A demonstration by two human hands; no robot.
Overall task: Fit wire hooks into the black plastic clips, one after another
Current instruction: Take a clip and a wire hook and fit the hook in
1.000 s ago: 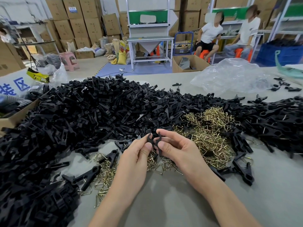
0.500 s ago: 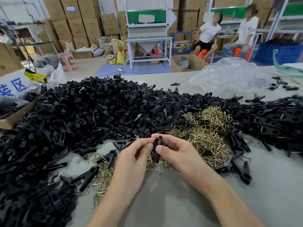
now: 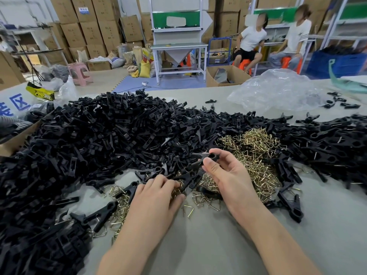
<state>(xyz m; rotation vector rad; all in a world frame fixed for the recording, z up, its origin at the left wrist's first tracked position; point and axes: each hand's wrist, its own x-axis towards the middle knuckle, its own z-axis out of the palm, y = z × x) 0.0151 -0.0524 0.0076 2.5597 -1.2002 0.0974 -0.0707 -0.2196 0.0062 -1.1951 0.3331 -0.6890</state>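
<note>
**Clip held, hook wanted**

**Right hand** (image 3: 228,175): raised over the table (image 3: 198,251). Thumb and forefingers pinch one clip (image 3: 206,156) at its ringed end, and the other fingers are loosely curled. The clip lies roughly level with its tail to the left. No wire shows in it.

**Left hand** (image 3: 156,195): palm down, fingertips bent into the near scatter of hooks (image 3: 204,199). I cannot tell whether a hook is caught between them, because the tips are lost among wire and stray clips.

**Stock:**
- A heap (image 3: 95,139) of loose clips runs across the left and back.
- The main hook pile (image 3: 256,147) lies just behind the right hand.
- Fitted clips (image 3: 290,205) lie to the right, with wire showing.
- A clear bag (image 3: 278,90) sits well back.

**Step, as judged:** picking out a single hook for the clip in hand. Going by the size of the heap, most of the job is left.

**Handling notes:**
- The hooks look interlocked. Lift one by a single leg and let the hangers-on drop before carrying it over.
- Keep the pinch at the ringed end and turn the clip so its seat faces the left hand.
- Offer the wire square to the seat and press it in evenly. A skewed hook would probably spring out or bend.
- Join the two over bare table rather than over the pile, so a dropped hook is easy to find.
- Check that the wire is fully home before setting the clip with the fitted ones.
</note>
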